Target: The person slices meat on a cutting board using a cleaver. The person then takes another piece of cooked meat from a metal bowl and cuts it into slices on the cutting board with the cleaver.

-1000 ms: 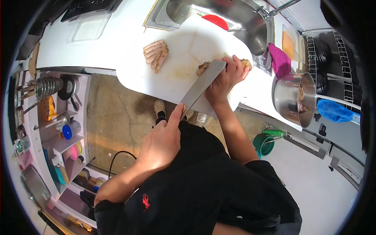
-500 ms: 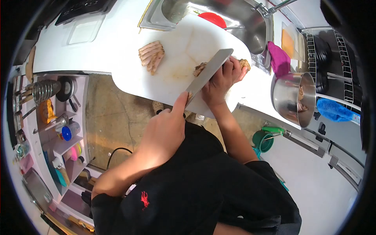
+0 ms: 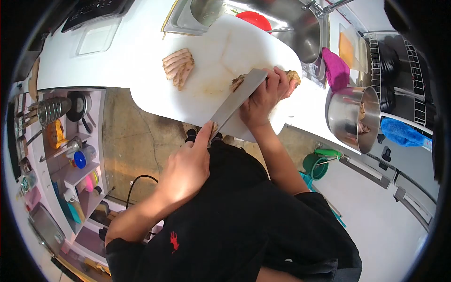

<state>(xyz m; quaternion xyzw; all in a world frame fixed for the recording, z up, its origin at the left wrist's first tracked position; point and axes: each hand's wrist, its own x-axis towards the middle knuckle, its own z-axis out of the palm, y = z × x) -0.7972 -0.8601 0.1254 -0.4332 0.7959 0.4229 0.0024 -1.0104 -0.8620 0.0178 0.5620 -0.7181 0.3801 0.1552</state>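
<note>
In the head view, my left hand (image 3: 188,164) is wrapped round the handle of a broad-bladed kitchen knife (image 3: 238,101). The blade slants up and right across the white cutting board (image 3: 206,44), close against the fingers of my right hand (image 3: 268,96). Those fingers press a browned piece of cooked meat (image 3: 293,78) onto the board; its cut end shows left of the blade, and its middle is hidden under the hand. Toward the board's left side lies a fanned row of meat slices (image 3: 178,66), apart from both hands.
Behind the board is a steel sink (image 3: 300,33) holding a red bowl (image 3: 254,20). To the right stand a steel pot (image 3: 345,113) with meat pieces inside, a magenta cloth (image 3: 335,69) and a dish rack (image 3: 416,80). A clear tray (image 3: 97,36) lies on the left counter, above open shelves (image 3: 77,174).
My left hand has drawn the knife back toward my body and slightly left, and the blade tip now sits lower. My right hand stays on the meat.
</note>
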